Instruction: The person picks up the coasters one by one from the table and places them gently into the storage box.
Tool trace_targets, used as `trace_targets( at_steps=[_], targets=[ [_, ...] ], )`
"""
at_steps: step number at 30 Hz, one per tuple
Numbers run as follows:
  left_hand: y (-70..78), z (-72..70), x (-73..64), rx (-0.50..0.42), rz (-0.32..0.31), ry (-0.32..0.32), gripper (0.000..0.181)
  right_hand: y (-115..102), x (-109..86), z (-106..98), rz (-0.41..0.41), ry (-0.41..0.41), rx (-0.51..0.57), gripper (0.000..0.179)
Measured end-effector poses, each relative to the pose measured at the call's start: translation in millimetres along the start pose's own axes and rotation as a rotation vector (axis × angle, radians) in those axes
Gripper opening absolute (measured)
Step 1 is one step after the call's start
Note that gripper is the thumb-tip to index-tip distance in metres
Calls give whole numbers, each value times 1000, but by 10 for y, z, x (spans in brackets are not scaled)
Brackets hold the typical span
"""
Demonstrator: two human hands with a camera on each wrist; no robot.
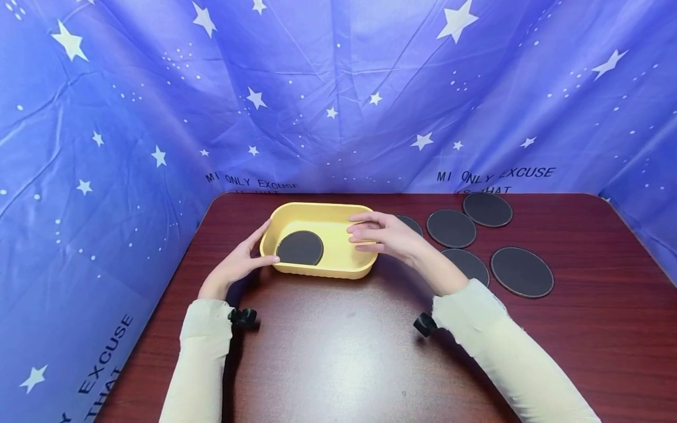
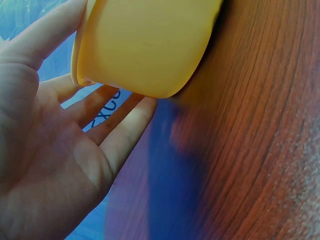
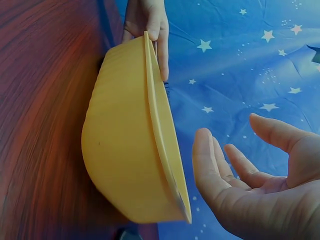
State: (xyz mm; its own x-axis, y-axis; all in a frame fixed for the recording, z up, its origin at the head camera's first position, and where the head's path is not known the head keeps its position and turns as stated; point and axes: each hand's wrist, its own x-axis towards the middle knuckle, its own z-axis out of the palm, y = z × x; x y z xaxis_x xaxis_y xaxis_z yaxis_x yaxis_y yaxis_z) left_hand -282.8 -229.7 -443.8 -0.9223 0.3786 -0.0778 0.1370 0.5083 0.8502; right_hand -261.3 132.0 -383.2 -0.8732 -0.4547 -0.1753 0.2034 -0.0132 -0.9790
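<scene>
A yellow rounded rectangular plastic box (image 1: 322,271) rests on the table, with one round black coaster (image 1: 300,248) lying in its left half. At the box's left end, my left hand (image 1: 238,261) holds it, thumb on the front rim and fingers against the end wall. Over the right end hovers my right hand (image 1: 394,238), its fingers loosely bent above the inside. In the right wrist view the right hand (image 3: 255,175) is apart from the box rim and has nothing in it. Part of the box's right end is hidden behind this hand in the head view.
Several more black coasters lie right of the box on the dark red wooden table (image 1: 597,329), among them a front one (image 1: 522,272) and a back one (image 1: 488,210). The right hand and forearm partly cover two. A blue star-patterned curtain (image 1: 338,129) hangs behind and at the sides.
</scene>
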Motion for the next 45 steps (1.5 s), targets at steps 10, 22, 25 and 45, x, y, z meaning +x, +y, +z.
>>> trace_targets(
  at_steps=[10,22,25,45],
  targets=[
    [-2,11,7,-7,3,2,91,46,-301,-294,-46,17,-23,55],
    [11,9,7,-1,-1,4,91,149,-679,-701,-54,79,-7,45],
    [11,7,9,3,0,6,91,173,-779,-807,-62,86,21,42],
    [17,8,8,12,-6,8,90,403,-1311,-1441,-229,12,279,41]
  ],
)
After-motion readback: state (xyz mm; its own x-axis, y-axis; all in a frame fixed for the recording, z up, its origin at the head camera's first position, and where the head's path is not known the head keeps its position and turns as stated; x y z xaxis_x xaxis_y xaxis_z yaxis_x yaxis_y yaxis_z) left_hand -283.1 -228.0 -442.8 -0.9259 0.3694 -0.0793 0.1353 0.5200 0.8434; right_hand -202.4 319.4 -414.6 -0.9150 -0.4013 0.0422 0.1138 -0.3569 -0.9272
